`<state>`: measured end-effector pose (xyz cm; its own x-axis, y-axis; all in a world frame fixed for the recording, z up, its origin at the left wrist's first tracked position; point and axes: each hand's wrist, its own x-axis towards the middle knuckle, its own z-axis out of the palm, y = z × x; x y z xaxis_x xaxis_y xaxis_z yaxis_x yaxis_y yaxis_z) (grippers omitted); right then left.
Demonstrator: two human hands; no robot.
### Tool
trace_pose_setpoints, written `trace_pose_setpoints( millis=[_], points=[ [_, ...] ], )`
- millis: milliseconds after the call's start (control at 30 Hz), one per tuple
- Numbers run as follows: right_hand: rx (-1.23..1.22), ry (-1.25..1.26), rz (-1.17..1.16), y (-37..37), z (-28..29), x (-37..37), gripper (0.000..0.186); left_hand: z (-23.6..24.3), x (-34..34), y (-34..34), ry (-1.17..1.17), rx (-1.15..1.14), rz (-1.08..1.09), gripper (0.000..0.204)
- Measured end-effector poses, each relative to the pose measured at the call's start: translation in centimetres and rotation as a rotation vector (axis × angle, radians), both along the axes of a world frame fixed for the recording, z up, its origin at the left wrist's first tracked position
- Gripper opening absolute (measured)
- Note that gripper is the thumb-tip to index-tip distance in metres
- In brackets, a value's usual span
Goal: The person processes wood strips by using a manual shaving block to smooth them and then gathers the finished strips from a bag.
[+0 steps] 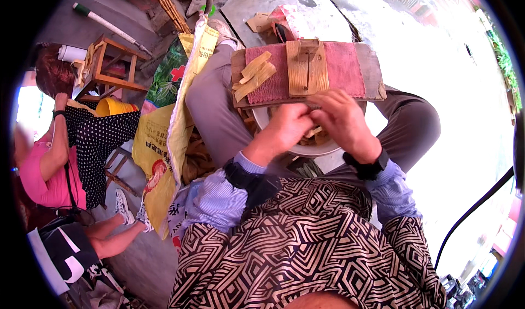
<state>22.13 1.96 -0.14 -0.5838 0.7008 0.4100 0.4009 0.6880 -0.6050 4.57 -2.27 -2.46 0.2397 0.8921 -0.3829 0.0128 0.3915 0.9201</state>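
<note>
My left hand point(288, 127) is closed, its fingertips meeting those of my right hand point(346, 124) at the near edge of a wooden board. The right fingers are bent and pressed together; what either hand holds is hidden between them. Below them a pale metal basin point(300, 150) contains yellowish strips point(316, 140), partly covered by my hands. The board point(374, 75) lies across my legs, draped with a red cloth point(346, 68). On it sits a wooden block point(298, 73) with an upright piece and a thin dark metal rod. Several flat yellowish pieces point(254, 78) lie at the board's left.
Left of my leg stands an open yellow woven sack point(150, 139) with yellowish strips inside. Farther left, a person in pink point(46, 172) sits near a wooden stool point(112, 68) and a yellow bucket point(114, 107). Beyond the board lies a pink-and-white bag point(285, 20).
</note>
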Motion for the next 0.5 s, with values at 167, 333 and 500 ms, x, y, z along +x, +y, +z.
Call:
trace_pose_setpoints(
  millis=[167, 333, 500],
  points=[
    [-0.114, -0.071, -0.372, 0.1, 0.3, 0.1, 0.028, 5.1, -0.6, 0.4, -0.057, -0.041, -0.219, 0.021],
    [-1.034, 0.153, 0.161, -1.3, 2.4, 1.8, 0.016, 5.4, -2.6, 3.2, 0.108, 0.317, -0.195, 0.029],
    [-1.101, 0.625, -0.071, -1.4, 3.9, 0.1, 0.024, 3.1, 2.1, 0.1, -0.431, 0.019, 0.119, 0.025]
  ],
)
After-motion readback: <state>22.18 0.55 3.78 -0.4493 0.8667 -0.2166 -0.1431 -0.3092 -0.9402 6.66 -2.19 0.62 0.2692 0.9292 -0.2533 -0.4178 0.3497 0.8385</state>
